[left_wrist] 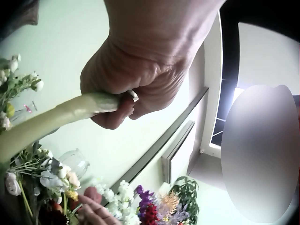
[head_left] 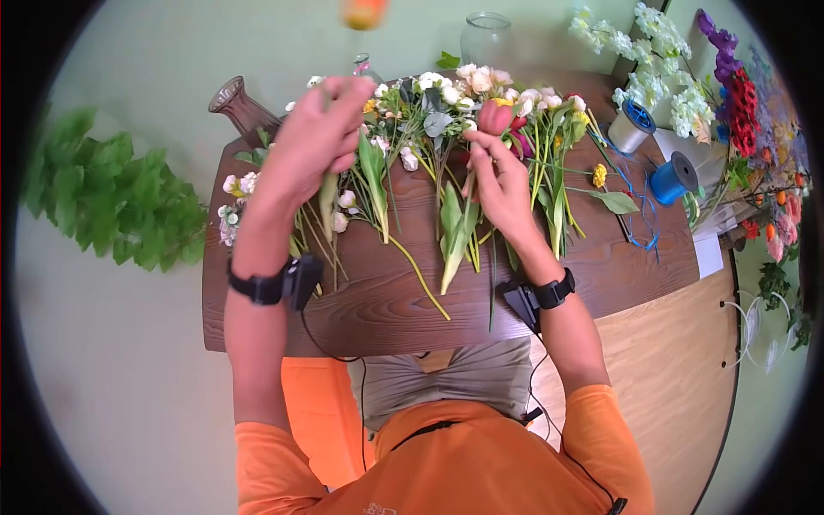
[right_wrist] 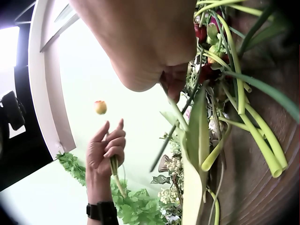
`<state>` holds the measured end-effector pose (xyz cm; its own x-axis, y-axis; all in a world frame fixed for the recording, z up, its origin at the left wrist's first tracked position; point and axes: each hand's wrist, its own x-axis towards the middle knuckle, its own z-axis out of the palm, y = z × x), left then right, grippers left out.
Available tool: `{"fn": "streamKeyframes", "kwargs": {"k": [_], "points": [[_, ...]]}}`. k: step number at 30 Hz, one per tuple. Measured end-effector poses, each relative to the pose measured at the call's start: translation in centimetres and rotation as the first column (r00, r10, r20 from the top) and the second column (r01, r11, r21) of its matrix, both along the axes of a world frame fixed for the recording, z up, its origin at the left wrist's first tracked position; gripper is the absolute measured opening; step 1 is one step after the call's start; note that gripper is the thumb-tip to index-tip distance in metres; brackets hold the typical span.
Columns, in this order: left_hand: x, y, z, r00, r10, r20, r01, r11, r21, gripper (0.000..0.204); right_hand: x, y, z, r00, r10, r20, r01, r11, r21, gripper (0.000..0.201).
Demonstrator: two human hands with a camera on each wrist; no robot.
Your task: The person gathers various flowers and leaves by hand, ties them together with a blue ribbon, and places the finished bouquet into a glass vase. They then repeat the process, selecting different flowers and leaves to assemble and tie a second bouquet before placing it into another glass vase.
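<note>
Raised over the left part of the table, my left hand [head_left: 322, 142] grips an orange-yellow tulip by its stem. The bloom [head_left: 365, 14] stands above the fist at the top of the head view. A thick pale green stem [left_wrist: 61, 116] runs out of this fist in the left wrist view. Lower and to the right, my right hand [head_left: 505, 193] pinches the stem of a pinkish-red tulip [head_left: 495, 117], its head just above the fingertips. Broad green leaves [right_wrist: 194, 145] hang below the right hand. White and cream flowers [head_left: 438, 90] lie behind both hands.
Loose stems spread across the dark wooden table [head_left: 360, 313]. A purple glass vase [head_left: 240, 105] leans at back left, and a clear vase [head_left: 486, 39] stands at the back. Blue [head_left: 674, 178] and white [head_left: 631, 129] ribbon spools sit right, near more flowers [head_left: 747, 112].
</note>
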<state>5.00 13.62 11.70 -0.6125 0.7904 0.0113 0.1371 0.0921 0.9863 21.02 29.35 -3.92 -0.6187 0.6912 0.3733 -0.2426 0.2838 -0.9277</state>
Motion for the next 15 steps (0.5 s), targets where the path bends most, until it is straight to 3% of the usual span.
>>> {"fn": "streamKeyframes", "kwargs": {"k": [3, 5, 6, 7, 8, 9, 10, 11, 12, 14, 15], "points": [[-3.3, 4.2, -4.4, 1.000, -0.015, -0.023, 0.015, 0.999, -0.038, 0.046, -0.1, 0.2, -0.1, 0.996, 0.030, -0.085, -0.032, 0.999, -0.021, 0.030], [-5.0, 6.5, -7.0, 0.982, 0.012, -0.191, -0.021, 0.999, -0.047, 0.048, -0.1, 0.1, -0.1, 0.987, 0.060, -0.150, -0.076, 0.992, -0.100, 0.032], [-6.9, 7.2, -9.2, 0.982, 0.016, -0.191, -0.025, 0.999, -0.045, 0.048, -0.1, 0.3, 0.0, 0.987, 0.064, -0.150, -0.079, 0.992, -0.099, 0.032], [-7.3, 7.1, -9.6, 0.671, 0.160, -0.724, -0.157, 0.985, 0.072, 0.050, -0.1, 0.4, 0.1, 0.977, 0.054, -0.208, -0.086, 0.985, -0.147, 0.033], [-7.7, 7.2, -10.0, 0.093, 0.261, -0.961, -0.191, 0.952, 0.240, 0.051, -0.1, 0.5, 0.3, 0.963, 0.040, -0.265, -0.094, 0.976, -0.196, 0.033], [-7.8, 6.4, -11.0, 0.070, 0.347, -0.935, -0.209, 0.922, 0.327, 0.046, 0.1, 0.6, 0.4, 0.966, 0.052, -0.253, -0.114, 0.965, -0.236, 0.033], [-5.9, 4.8, -9.6, 0.072, 0.341, -0.937, -0.201, 0.926, 0.321, 0.046, 0.3, 0.8, 0.5, 0.966, 0.043, -0.254, -0.107, 0.964, -0.242, 0.033], [-4.1, 3.0, -8.4, 0.396, 0.246, -0.885, -0.223, 0.960, 0.167, 0.039, 0.4, 1.0, 0.5, 0.978, 0.087, -0.191, -0.137, 0.954, -0.269, 0.033], [-2.6, 1.2, -7.9, 0.676, 0.143, -0.723, -0.195, 0.981, 0.011, 0.034, 0.5, 1.1, 0.5, 0.983, 0.133, -0.129, -0.167, 0.940, -0.296, 0.033], [0.0, -2.4, -8.1, 0.780, -0.057, -0.623, -0.171, 0.938, -0.300, 0.031, 0.4, 1.3, 0.2, 0.990, 0.110, -0.088, -0.133, 0.934, -0.332, 0.032], [1.6, -3.8, -9.1, 0.756, -0.076, -0.650, -0.160, 0.942, -0.296, 0.038, 0.3, 1.6, -0.1, 0.992, 0.091, -0.088, -0.117, 0.924, -0.365, 0.031]]}}
